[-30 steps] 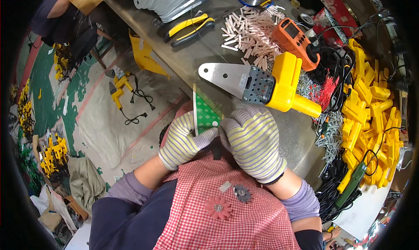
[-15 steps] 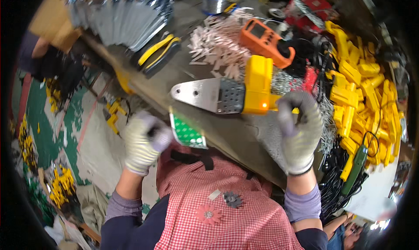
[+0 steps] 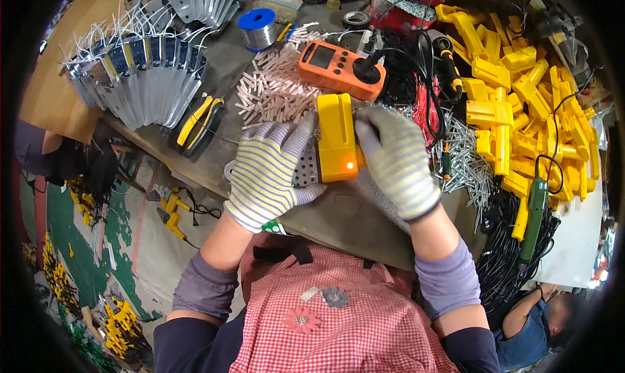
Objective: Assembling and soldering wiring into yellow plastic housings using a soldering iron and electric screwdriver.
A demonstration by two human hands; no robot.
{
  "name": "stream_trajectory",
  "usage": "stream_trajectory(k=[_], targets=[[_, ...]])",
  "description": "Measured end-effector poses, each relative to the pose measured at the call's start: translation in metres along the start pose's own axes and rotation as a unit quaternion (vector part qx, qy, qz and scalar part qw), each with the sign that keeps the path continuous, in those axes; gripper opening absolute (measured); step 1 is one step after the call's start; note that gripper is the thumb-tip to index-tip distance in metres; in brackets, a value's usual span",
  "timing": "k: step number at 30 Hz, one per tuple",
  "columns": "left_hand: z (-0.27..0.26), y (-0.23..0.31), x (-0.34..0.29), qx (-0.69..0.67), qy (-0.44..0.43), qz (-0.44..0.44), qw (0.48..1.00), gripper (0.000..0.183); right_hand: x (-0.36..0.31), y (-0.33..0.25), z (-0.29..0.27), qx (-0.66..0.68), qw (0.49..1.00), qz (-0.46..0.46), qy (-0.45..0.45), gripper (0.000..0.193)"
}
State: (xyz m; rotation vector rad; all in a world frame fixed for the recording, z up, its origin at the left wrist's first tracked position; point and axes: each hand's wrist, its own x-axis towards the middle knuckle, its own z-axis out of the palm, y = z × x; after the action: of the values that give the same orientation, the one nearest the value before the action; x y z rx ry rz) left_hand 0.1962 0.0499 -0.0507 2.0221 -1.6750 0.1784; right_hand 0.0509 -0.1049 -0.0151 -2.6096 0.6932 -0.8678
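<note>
A tool with a yellow plastic housing (image 3: 336, 138) lies on the bench in front of me, a small orange light lit on it. Its dotted metal plate (image 3: 305, 170) runs leftward and is mostly hidden under my left hand (image 3: 270, 168). That gloved hand spans the plate, thumb on the near side and fingers on the far side, holding it. My right hand (image 3: 402, 168), also in a striped glove, is curled at the housing's right side. Its fingertips are partly out of sight, so what they grip cannot be made out.
Beyond the tool stand an orange meter (image 3: 335, 72) with a black plug, pale sticks (image 3: 267, 89) and a wire spool (image 3: 257, 29). Yellow-handled pliers (image 3: 200, 125) and fanned metal plates (image 3: 146, 80) lie left. Screws (image 3: 462, 168), yellow housings (image 3: 514, 93) and a green pen-shaped tool (image 3: 535, 220) are right.
My left hand has come from beside the bench edge onto the metal plate. My right hand has moved left against the housing. The green dotted sheet is now mostly hidden, and the view has shifted.
</note>
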Motion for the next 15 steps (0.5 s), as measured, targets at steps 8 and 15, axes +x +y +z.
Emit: stream_trajectory(k=[8,15], targets=[[-0.012,0.006,-0.006,0.004,0.018,-0.023,1.0,0.109,0.057,0.006,-0.018,0.477,0.873,0.104,0.011,0.066],[-0.102,-0.013,-0.117,-0.417,0.118,-0.182,0.882,0.116,0.01,-0.107,-0.055,0.656,0.712,-0.094,-0.231,0.042]])
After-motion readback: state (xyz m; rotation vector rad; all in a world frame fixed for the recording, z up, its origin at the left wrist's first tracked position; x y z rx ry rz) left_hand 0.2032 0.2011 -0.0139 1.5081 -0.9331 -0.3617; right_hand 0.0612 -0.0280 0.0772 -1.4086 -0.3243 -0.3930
